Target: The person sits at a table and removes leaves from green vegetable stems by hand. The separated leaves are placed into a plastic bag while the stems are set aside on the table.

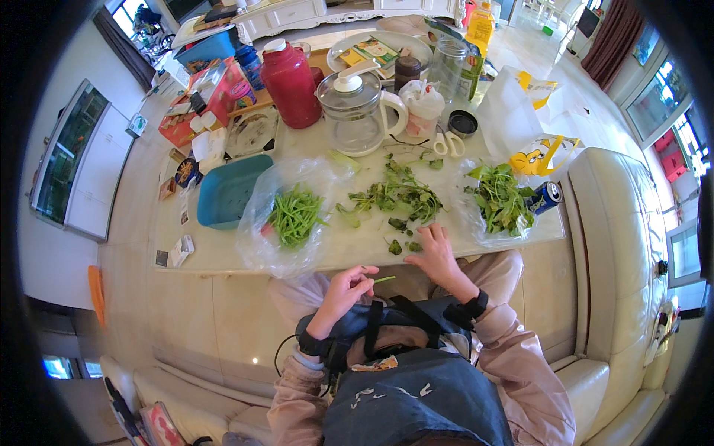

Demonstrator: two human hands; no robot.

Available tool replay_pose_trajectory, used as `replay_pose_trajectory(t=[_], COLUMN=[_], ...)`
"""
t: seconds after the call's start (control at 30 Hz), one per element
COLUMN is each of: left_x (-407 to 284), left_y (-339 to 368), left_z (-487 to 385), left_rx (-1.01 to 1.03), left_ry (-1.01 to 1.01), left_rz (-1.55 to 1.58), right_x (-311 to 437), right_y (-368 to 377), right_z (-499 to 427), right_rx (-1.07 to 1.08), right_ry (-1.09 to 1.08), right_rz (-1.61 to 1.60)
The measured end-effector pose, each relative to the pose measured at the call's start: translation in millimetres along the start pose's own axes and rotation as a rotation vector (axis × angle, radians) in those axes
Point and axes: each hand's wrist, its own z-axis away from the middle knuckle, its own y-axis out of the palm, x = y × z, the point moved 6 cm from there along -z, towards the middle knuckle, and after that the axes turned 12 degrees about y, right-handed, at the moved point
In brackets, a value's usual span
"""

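Just off the table's front edge, my left hand point(349, 288) pinches a short green stem point(385, 279) between thumb and fingers. My right hand point(438, 250) is over the edge with thumb and fingers apart, and nothing shows in its grasp. Small torn leaves point(395, 247) lie beside it. Beyond is a loose spread of leafy scraps and stalks point(410, 195). To the left, a clear plastic bag point(254, 245) lies opened out under a heap of trimmed green stems point(297, 214). On the right, leafy greens point(498, 200) rest on another clear plastic bag point(474, 234).
A blue-green plastic basin point(215, 206) stands at left. Behind are a glass jug point(351, 120), a red thermos flask point(290, 83), scissors point(449, 145) and a black lid point(462, 123). A Pepsi can point(544, 198) lies at right by a white plastic bag point(510, 111).
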Motion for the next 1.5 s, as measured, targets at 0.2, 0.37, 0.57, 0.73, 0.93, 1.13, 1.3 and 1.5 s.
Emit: replay_pose_trajectory(t=[0.2,0.37,0.57,0.73,0.93,1.13,1.3,1.5], left_x=[-2.0,2.3,11.7,12.0,7.4,1.9,2.6,-2.1], left_y=[-3.8,-6.6,-10.4,-10.3,-4.7,-5.4,-3.5,0.0], left_z=[-0.8,2.4,4.8,3.0,-0.4,1.1,1.0,-3.2], left_rx=[-0.03,-0.055,-0.069,-0.067,-0.067,-0.077,-0.077,-0.064], left_ry=[0.058,0.082,0.094,0.084,0.084,0.095,0.08,0.068], left_rz=[0.011,0.013,0.036,0.038,0.052,0.047,0.025,0.011], right_x=[17.9,16.8,-0.5,-16.2,2.7,-15.6,-38.5,-44.5], right_y=[26.9,36.4,6.7,-10.4,16.1,18.9,-40.7,-170.1], right_z=[-22.0,-36.8,-42.9,-33.7,-7.6,-23.9,-31.1,-37.5], right_rx=[-0.024,-0.047,-0.023,0.006,-0.002,0.015,-0.058,-0.465], right_ry=[0.104,-0.005,0.049,0.111,-0.098,0.004,0.235,0.205], right_rz=[-0.05,-0.054,-0.273,-0.255,-0.059,-0.07,-0.359,-0.453])
